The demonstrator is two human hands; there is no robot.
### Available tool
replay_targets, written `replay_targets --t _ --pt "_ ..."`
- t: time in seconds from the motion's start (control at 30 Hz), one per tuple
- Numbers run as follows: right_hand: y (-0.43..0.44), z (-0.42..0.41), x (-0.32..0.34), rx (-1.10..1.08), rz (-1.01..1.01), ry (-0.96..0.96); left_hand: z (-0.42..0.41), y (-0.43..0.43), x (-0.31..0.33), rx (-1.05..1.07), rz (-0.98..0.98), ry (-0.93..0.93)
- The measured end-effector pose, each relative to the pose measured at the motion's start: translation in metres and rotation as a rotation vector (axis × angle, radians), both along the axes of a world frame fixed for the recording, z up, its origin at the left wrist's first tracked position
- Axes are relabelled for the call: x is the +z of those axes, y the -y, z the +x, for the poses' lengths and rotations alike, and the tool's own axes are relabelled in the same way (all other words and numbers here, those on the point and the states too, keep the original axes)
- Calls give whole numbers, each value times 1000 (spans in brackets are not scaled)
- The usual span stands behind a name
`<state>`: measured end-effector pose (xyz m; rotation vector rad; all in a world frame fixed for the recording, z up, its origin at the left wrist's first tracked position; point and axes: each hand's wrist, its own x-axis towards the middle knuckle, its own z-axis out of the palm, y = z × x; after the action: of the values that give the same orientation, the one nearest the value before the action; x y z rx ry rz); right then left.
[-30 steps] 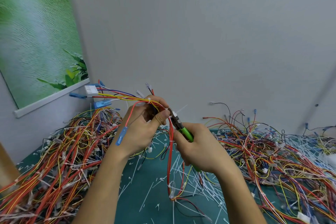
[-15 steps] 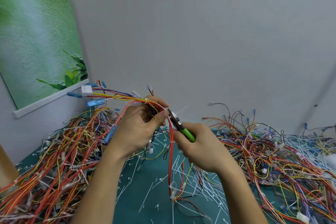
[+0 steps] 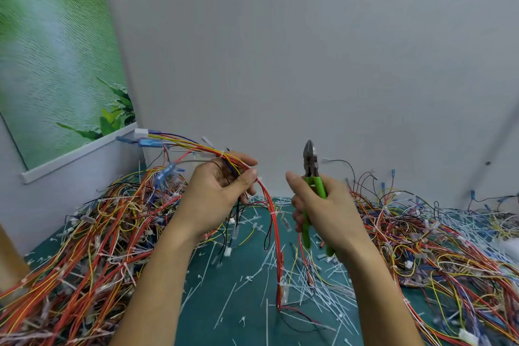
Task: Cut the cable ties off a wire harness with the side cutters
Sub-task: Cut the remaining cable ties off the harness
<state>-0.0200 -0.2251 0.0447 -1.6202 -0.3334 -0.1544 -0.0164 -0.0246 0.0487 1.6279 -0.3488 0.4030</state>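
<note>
**Two hands, held apart**

Above the green mat (image 3: 247, 258), the left hand (image 3: 216, 194) curls round the wire harness (image 3: 273, 222), whose red and yellow strands arch down to the mat. The right hand (image 3: 328, 213), clear of it, grips the side cutters (image 3: 310, 160) by glossy green handles, steel tip up. A white cable tie (image 3: 283, 288) binds the harness near the mat.

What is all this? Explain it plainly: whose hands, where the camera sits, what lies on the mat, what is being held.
There is no machine here. A person works with bare hands, filmed by a camera worn on the head that looks forward and down. The left hand grips a wire harness of red, yellow and blue wires. The right hand holds green-handled side cutters, tips pointing up, apart from the wires. On the green mat lie snipped white cable ties, with heaps of harnesses on both sides.
</note>
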Motion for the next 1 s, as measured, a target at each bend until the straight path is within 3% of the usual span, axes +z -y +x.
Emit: replay_targets --t 0.13,0.27,0.47,0.63,0.77,1.0 --pt "-2 -5 3 116 -93 3 2 2 -1 -11 -38 -73" --pt "-10 -5 -2 85 -175 22 0 5 -1 -24 -38 -102" --pt "-7 0 -1 -38 -45 42 -4 7 1 -82 -105 -189" --pt "4 4 1 -116 186 17 -6 4 2 -121 191 -205" --pt "14 8 1 -111 218 5 -7 4 -2 -250 223 -255" --pt "18 10 2 -121 265 0 0 7 -9 -217 372 -236"
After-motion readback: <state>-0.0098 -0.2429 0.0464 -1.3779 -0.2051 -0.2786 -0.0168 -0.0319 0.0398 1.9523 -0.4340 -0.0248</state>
